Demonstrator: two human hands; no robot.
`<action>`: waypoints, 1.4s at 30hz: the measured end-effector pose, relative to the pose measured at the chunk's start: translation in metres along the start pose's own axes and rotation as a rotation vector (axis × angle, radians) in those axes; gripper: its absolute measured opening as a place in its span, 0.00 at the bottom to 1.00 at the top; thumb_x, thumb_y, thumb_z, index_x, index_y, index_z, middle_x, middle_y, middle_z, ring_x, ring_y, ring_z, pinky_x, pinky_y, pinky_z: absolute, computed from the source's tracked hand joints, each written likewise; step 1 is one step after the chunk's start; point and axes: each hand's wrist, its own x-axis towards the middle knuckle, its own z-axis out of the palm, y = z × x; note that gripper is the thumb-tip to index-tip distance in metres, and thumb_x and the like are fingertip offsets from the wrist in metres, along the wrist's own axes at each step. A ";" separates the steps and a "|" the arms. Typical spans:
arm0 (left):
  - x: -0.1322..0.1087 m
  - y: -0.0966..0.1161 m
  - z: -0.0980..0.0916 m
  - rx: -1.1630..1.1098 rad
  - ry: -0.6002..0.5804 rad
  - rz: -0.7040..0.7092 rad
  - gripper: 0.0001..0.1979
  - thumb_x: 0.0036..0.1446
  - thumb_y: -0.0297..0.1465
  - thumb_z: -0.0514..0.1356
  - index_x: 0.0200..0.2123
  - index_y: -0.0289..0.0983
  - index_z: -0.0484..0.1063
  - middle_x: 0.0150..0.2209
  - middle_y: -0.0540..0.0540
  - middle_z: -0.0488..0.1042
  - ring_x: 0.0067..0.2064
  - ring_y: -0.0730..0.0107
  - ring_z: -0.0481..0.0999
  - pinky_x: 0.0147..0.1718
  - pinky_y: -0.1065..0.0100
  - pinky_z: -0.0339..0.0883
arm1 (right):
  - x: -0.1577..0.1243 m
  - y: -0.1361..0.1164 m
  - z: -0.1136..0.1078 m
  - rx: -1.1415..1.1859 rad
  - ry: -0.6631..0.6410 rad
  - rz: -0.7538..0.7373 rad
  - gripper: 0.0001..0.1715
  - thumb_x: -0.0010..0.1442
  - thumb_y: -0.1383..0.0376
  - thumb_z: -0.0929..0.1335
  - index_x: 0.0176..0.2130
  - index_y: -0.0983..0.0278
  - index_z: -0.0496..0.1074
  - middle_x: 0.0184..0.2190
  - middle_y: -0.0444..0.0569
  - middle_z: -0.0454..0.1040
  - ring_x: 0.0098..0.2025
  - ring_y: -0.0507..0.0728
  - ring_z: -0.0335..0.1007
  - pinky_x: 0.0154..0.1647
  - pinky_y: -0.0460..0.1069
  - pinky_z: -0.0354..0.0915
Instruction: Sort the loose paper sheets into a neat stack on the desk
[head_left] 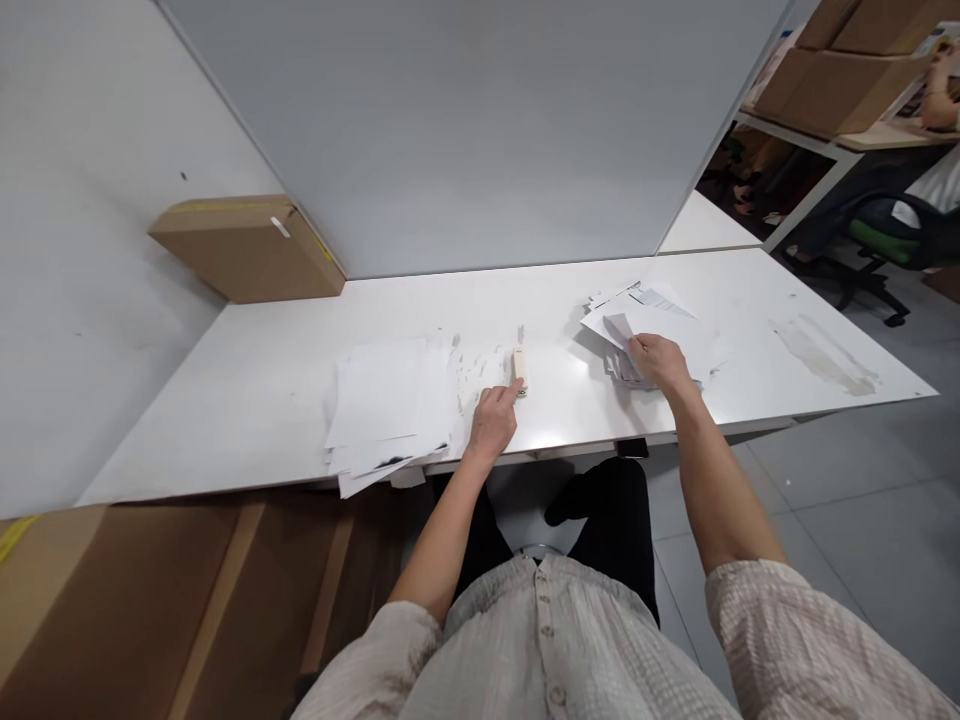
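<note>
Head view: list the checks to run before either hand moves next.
1. Left hand on the cream oblong object: ok, one fingertip touches its near end, not gripped.
2. Right hand on the loose paper pile: ok, resting on top.
3. Right fingers pinching a sheet: cannot tell.
4. Paper stack fully on the table: not ok, corners overhang the front edge.
5. Surface beside the stack clean: not ok, grey smudges.
</note>
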 end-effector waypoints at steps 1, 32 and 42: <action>0.000 0.000 0.000 -0.003 0.005 0.001 0.25 0.57 0.19 0.45 0.57 0.37 0.63 0.38 0.40 0.73 0.41 0.61 0.69 0.43 0.59 0.64 | -0.001 0.000 -0.004 -0.003 0.023 -0.005 0.23 0.61 0.59 0.55 0.32 0.64 0.74 0.32 0.56 0.75 0.35 0.60 0.66 0.33 0.50 0.55; -0.009 0.016 -0.020 -1.540 -0.023 -0.658 0.18 0.45 0.36 0.67 0.40 0.34 0.76 0.43 0.41 0.77 0.48 0.54 0.74 0.47 0.54 0.69 | 0.007 -0.014 -0.003 -0.159 0.050 -0.023 0.24 0.60 0.55 0.60 0.48 0.66 0.70 0.48 0.60 0.70 0.49 0.67 0.62 0.41 0.55 0.60; -0.010 0.015 -0.022 -1.540 -0.025 -0.666 0.21 0.46 0.37 0.67 0.44 0.33 0.75 0.46 0.39 0.76 0.51 0.52 0.72 0.48 0.54 0.68 | 0.022 -0.008 0.008 -0.341 0.016 -0.014 0.17 0.59 0.68 0.59 0.40 0.71 0.74 0.40 0.64 0.73 0.44 0.65 0.66 0.37 0.53 0.60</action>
